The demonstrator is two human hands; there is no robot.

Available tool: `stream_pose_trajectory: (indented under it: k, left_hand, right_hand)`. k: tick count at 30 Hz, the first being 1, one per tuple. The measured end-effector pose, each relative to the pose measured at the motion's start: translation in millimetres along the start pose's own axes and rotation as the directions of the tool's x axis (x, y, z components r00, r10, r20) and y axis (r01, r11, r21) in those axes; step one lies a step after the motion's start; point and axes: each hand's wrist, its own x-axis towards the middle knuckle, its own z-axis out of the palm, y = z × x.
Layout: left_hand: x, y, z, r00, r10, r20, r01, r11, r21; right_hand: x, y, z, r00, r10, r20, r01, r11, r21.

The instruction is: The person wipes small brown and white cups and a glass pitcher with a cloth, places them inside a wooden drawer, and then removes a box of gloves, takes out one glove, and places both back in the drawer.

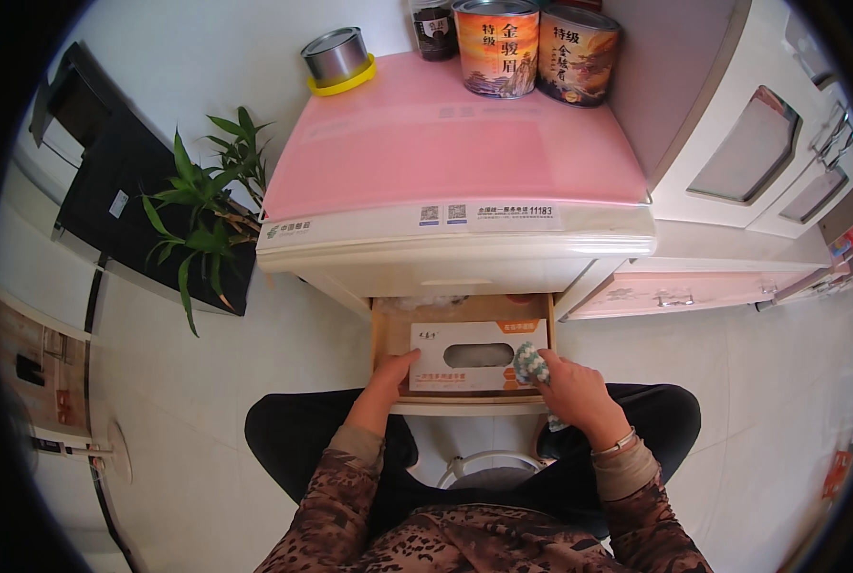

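Note:
A white and orange cardboard box (469, 334) with an oval opening lies in a pulled-out wooden drawer (390, 329). Pale, translucent material shows through the opening. At the box's left side, my left hand (392, 376) grips its edge, the thumb on top and the other fingers mostly hidden. My right hand (578, 390) holds a crumpled teal-and-white cloth (529, 362) over the box's right end. Part of that cloth hangs below the hand, past the drawer front (469, 409). Behind the box, clear plastic (423, 303) is bunched up in the drawer.
Above the drawer is a cabinet top with a pink cover (426, 157). Two tea tins (499, 54), a dark-filled jar (435, 32) and a metal tin with a yellow ring (334, 57) stand on it. A leafy plant (197, 186) is left; a white cupboard (748, 143) is right.

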Motion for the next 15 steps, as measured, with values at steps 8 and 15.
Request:
stream_pose_trajectory:
  k: [8,15]
  left_hand:
    - [-19.8,15.5,9.7,0.998,-0.007,0.064,0.003,0.999,0.052]
    - [-14.6,9.7,12.2,0.99,0.039,0.137,-0.055,0.991,0.119]
  right_hand:
    - [0.5,6.6,10.6,0.991,-0.088,-0.102,0.089,0.996,0.008]
    - [-0.6,2.9,4.6,0.999,-0.04,-0.027,0.041,0.999,0.024]
